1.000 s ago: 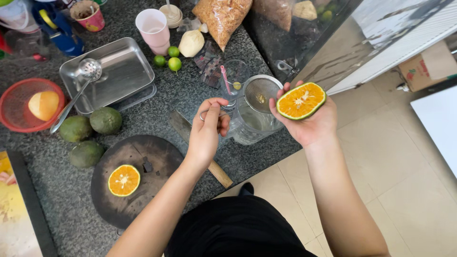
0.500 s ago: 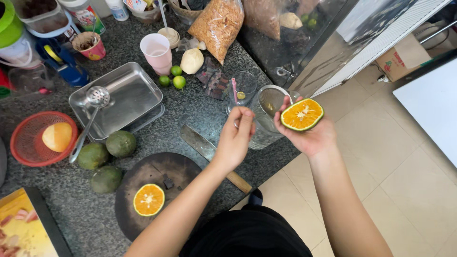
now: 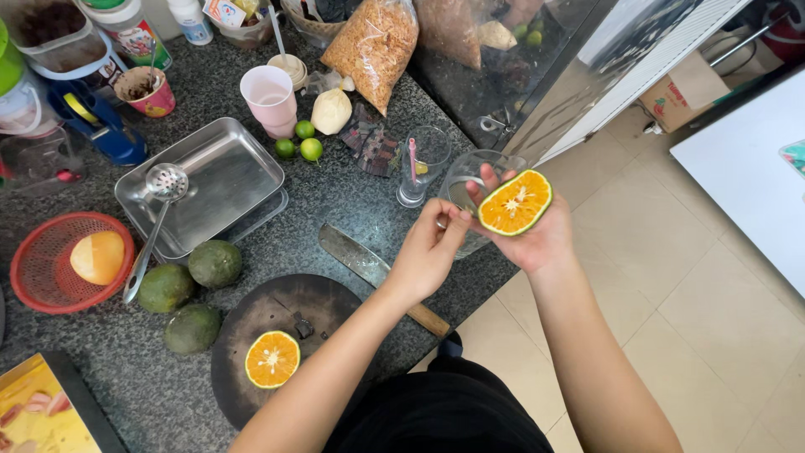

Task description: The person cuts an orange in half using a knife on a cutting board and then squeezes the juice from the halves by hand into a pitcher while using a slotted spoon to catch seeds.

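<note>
Right hand [image 3: 537, 239] is cupping orange half [image 3: 515, 202] | left hand [image 3: 429, 249] is pinching its edge | keeping it over glass jar [image 3: 470, 180] is wise.

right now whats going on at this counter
A person stands at a dark stone counter. Their right hand holds an orange half, cut face up, over a clear glass jug. Their left hand pinches at the edge of the fruit, fingertips together; whether it grips anything is too small to tell. The other orange half lies on a round dark cutting board, with a cleaver beside it and three green avocados next to a steel tray.
</note>
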